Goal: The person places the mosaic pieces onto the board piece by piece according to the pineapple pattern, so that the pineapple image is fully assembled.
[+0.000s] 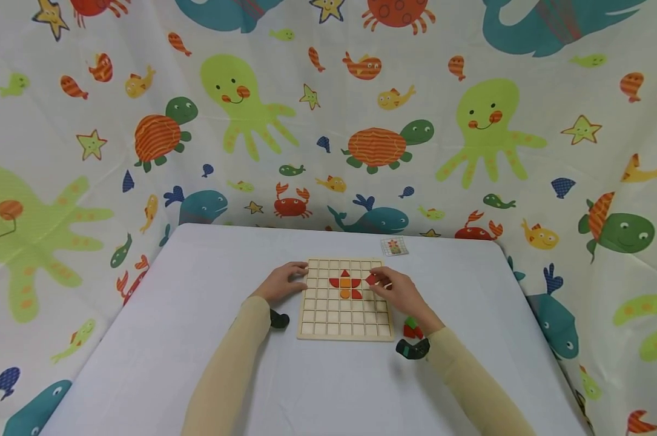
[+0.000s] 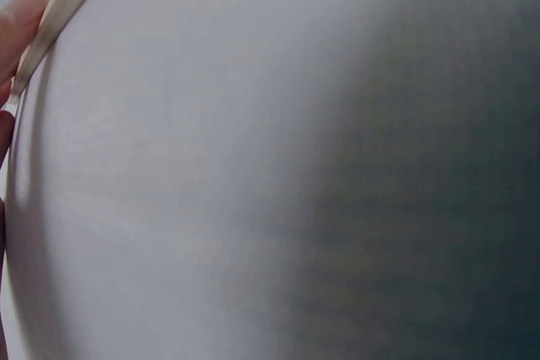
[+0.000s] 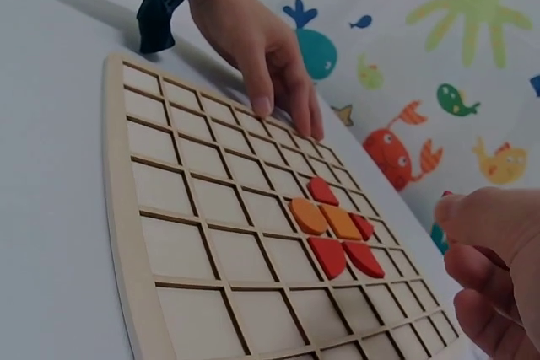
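Note:
A square wooden grid board [image 1: 323, 330] lies flat on the table. My left hand [image 1: 281, 283] rests against its left edge, thumb and fingertips touching the rim; in the left wrist view the thumb [image 2: 18, 27] lies at that rim. Above the board's right side my right hand [image 1: 396, 287] pinches a small red tile [image 1: 371, 279], mostly covered by the fingertips in the right wrist view. Upper-middle cells hold an orange square tile [image 1: 345, 283], a red triangle tile [image 1: 345, 274] above it, an orange round tile [image 1: 345, 294] below, and red round-cornered tiles [image 1: 356, 294] around them.
Loose red and green tiles [image 1: 412, 328] lie on the white table [image 1: 159, 363] beside my right wrist. A small pattern card [image 1: 395, 246] sits behind the board. A sea-animal print curtain [image 1: 317, 121] hangs around the table's far side.

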`<state>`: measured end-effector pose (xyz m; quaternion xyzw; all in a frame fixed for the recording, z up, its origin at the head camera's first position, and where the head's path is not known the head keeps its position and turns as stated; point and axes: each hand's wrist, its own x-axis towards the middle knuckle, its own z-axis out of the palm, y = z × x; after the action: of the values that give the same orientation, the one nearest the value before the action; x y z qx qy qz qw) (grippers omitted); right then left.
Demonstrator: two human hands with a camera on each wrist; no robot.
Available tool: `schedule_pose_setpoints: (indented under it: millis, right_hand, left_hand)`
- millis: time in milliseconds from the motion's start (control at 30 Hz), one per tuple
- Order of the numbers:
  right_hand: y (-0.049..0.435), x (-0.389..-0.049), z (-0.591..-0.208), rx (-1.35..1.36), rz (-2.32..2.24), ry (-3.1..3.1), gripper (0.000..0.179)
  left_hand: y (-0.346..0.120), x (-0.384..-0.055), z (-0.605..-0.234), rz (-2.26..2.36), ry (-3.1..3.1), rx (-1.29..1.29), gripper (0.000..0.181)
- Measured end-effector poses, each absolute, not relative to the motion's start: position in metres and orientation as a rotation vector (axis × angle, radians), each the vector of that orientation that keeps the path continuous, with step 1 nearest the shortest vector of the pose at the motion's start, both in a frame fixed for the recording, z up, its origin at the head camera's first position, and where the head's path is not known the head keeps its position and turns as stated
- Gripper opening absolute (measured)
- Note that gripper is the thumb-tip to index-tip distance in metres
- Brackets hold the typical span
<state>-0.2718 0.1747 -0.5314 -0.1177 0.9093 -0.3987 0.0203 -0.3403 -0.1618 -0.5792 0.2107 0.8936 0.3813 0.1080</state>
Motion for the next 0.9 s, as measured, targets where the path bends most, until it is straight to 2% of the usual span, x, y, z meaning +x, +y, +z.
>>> schedule_pose_setpoints:
  millis: [433, 900]
  right_hand:
    - [0.1679, -0.272, -0.5281, -0.386, -1.327, 2.778, 0.041]
    - [0.1649, -0.2693, -0.5316, -0.264, -1.476, 2.755, 0.03]
  left_hand:
    - [-0.1622, -0.3405, -0.58, 1.119, 2.634, 0.629, 0.048]
    - [-0.161, -0.3382, -0.577, 1.115, 2.634, 0.612, 0.049]
